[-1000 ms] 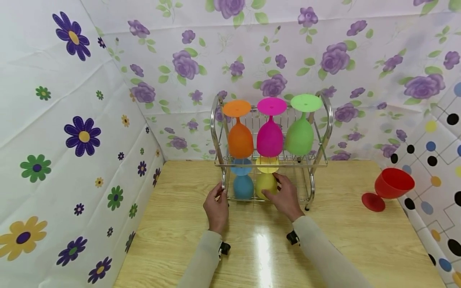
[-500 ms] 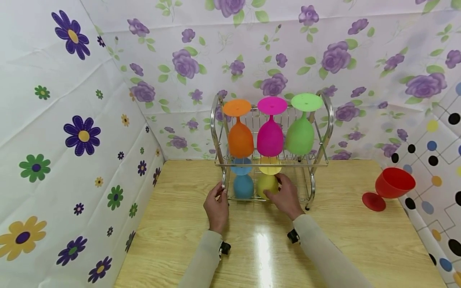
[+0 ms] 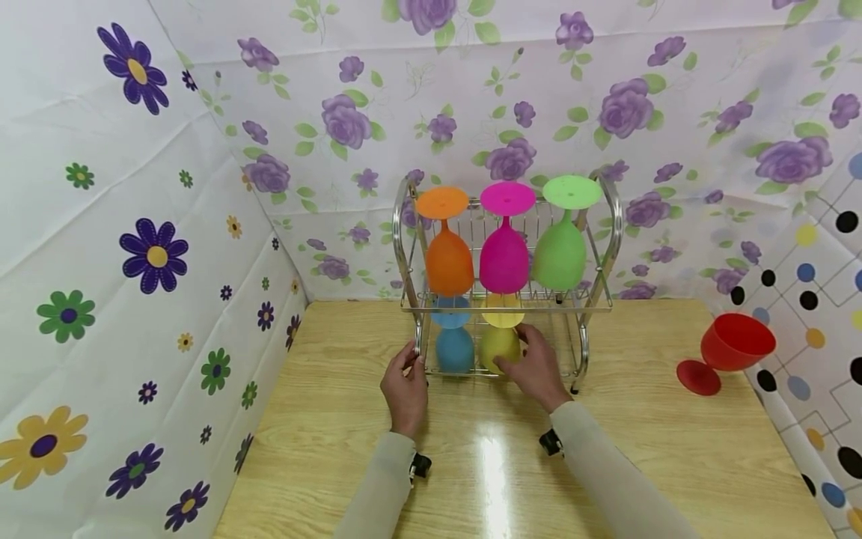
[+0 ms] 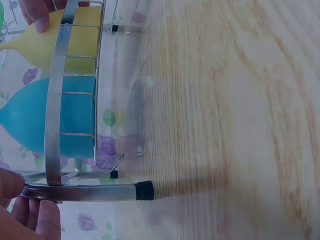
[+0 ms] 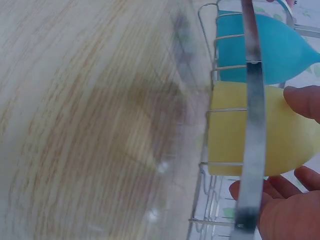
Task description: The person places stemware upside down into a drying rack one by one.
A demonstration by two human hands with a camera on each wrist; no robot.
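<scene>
A two-tier chrome dish rack (image 3: 584, 348) stands on the table, holding upside-down plastic goblets. My left hand (image 3: 405, 389) pinches the rack's left leg (image 4: 90, 193) between thumb and fingers. On the lower tier my right hand (image 3: 537, 374) grips the bowl of a yellow goblet (image 3: 497, 350), thumb on its near side and fingers round its right side. The yellow goblet is upside down, its rim within the lower wire frame in the right wrist view. Beside it, to the left, is a blue goblet (image 3: 454, 350), also inverted.
Orange (image 3: 450, 262), magenta (image 3: 504, 262) and light green (image 3: 561, 258) goblets stand inverted on the upper tier. A red goblet (image 3: 737, 344) lies on its side at the table's right. Flower-patterned sheets (image 3: 346, 120) line the back and left; a dotted sheet is at right.
The yellow goblet has shifted slightly to the right on the lower tier with my right hand. My left hand has stayed on the rack's leg.
</scene>
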